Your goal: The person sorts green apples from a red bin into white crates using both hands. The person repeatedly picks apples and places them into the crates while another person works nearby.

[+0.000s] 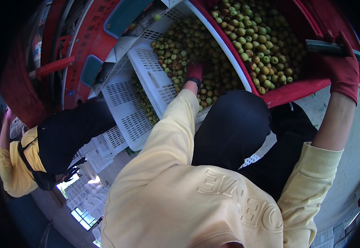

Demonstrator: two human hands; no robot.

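My left hand, in a maroon glove with a dark band at the wrist, reaches down into small green-and-brown jujubes. Its fingers are in shadow, so whether they grip any fruit is unclear. These jujubes fill a white perforated plastic crate before my knees. My right hand, gloved alike, is raised at the right and closed around a dark green tube. Below and left of that hand is a red bin with more jujubes inside.
A red machine with writing and dark green panels stands at the left; its metal edge borders the crate. Another white crate with jujubes sits beside mine. A co-worker in yellow stands at the far left. Stacked white crates lie behind.
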